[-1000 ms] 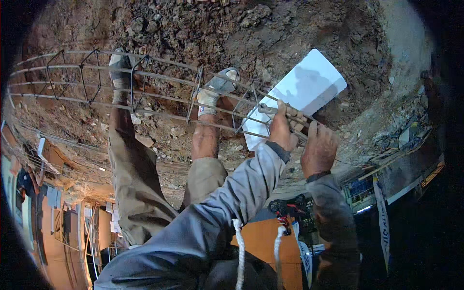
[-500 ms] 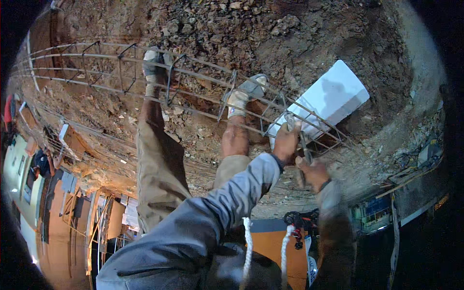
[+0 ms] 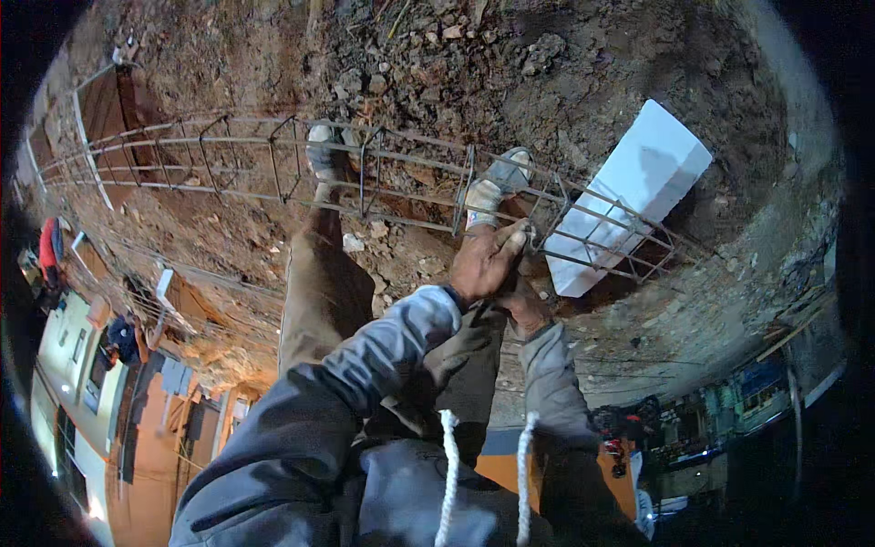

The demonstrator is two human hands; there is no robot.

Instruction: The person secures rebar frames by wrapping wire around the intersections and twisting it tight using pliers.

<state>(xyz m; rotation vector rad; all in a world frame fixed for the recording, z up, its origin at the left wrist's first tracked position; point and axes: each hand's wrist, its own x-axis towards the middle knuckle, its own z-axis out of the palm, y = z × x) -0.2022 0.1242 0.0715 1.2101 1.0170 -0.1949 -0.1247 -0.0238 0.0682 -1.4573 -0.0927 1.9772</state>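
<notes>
Uneven brown earth ground (image 3: 437, 100), crumbly and strewn with small grey and pale stones (image 3: 352, 242), spreads across the scene. At the right, a smooth, white, rectangular slab (image 3: 649, 141) lies on it at a slant. A long, open, four-sided cage of thin dark metal bars (image 3: 364, 182) stretches over the ground, its right end crossing the slab; whether it touches soil is unclear.

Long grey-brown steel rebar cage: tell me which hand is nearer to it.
Left. The left hand is at the near edge of the rebar cage, contact unclear; the right hand is lower in the picture, farther from the cage.
</notes>
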